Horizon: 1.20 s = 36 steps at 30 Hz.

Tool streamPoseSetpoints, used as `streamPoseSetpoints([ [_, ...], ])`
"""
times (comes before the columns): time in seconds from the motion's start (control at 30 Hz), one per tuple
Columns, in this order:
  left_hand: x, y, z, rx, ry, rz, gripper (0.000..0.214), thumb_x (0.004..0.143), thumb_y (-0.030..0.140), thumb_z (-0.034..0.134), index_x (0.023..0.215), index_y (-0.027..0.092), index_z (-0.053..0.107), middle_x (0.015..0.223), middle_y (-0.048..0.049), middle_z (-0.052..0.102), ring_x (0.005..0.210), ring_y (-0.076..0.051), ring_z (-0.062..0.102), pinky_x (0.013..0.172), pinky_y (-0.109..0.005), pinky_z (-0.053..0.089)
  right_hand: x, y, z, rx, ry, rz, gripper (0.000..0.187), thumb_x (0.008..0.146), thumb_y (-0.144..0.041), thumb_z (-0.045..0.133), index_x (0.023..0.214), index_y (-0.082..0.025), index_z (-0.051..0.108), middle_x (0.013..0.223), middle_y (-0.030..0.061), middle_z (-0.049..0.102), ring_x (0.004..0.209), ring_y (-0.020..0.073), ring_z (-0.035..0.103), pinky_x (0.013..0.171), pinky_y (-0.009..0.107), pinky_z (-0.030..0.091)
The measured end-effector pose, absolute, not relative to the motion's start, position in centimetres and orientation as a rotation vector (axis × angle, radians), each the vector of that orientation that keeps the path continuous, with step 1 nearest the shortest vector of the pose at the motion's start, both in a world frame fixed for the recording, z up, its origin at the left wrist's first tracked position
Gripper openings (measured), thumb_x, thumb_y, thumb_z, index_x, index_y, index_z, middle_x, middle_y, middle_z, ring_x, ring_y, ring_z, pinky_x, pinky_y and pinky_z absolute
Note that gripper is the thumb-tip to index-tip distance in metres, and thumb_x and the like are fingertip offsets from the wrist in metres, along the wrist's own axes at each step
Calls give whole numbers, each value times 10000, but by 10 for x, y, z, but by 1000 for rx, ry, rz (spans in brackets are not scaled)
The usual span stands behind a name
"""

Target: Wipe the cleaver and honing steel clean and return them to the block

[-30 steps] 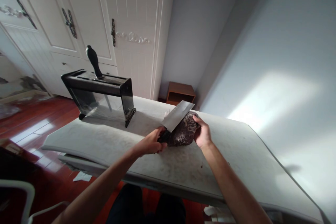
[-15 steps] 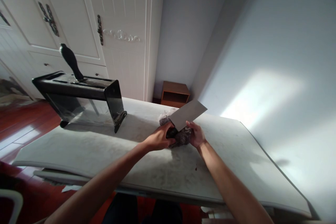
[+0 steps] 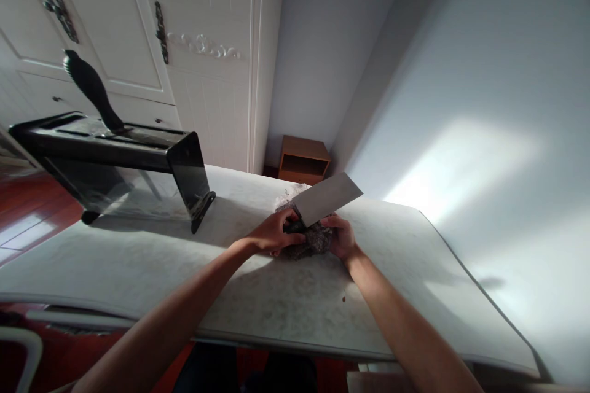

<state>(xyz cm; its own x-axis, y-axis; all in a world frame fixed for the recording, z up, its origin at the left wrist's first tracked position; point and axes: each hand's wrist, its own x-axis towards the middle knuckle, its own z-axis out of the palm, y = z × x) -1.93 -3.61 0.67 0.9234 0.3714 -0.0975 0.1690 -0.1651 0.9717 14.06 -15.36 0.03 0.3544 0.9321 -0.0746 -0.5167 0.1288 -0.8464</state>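
My left hand (image 3: 276, 230) is closed round the black handle of a cleaver (image 3: 328, 198). The broad grey blade points up and to the right, over the table. Under the handle and blade lies a fuzzy grey-brown cloth (image 3: 318, 241), bunched up, its pale far end showing beyond my left hand. My right hand (image 3: 342, 236) grips the cloth's right side, with the thumb by the blade's lower edge. Some of the right fingers are hidden behind the cloth.
A black knife block (image 3: 108, 141) with clear sides stands at the left of the pale table (image 3: 152, 270), one black-handled tool upright in it. White cupboards (image 3: 207, 86) and a small brown cabinet (image 3: 304, 153) stand beyond. A wall (image 3: 483, 104) borders the right.
My view has shifted, so the knife block appears further left and larger. The left hand and cleaver handle sit slightly further left in view. Both hands keep their holds.
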Motion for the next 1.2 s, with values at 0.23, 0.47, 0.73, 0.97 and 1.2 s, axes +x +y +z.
streamPoseSetpoints([
  [0.23,-18,-34,-4,1689,538,338,493,775,421,721,1114,186,451,684,44,584,309,-55,431,289,-183,300,140,-147,-2,-950,-436,1111,437,529,-134,609,956,-168,696,848,52,764,802,273,709,781,437,594],
  [0.47,-18,-38,-7,1784,659,468,398,807,367,681,1072,236,415,946,-18,652,359,-70,542,317,-186,391,156,-138,-11,-1058,-237,794,332,519,-89,617,824,-207,670,707,5,741,688,230,704,679,389,608],
  [0.73,-15,-43,-7,1853,749,471,322,842,335,635,1024,242,386,691,53,613,386,-113,588,373,-180,398,175,-142,3,-1059,14,405,279,566,-108,664,837,-174,671,709,-3,742,685,218,714,673,386,614],
  [0.97,-17,-43,-6,2091,863,377,298,847,374,606,1078,241,473,826,-15,689,459,-135,602,467,-237,430,155,-147,12,-1097,-275,110,406,669,-258,750,1065,-198,686,914,16,766,891,227,715,889,431,568],
  [1.2,-19,-47,-5,2477,763,298,357,879,404,552,1184,223,511,967,-103,727,898,-290,697,717,-324,478,131,-153,3,-1348,-1253,-9,414,888,-245,594,1293,-329,619,1384,2,600,1342,233,491,1193,467,280],
])
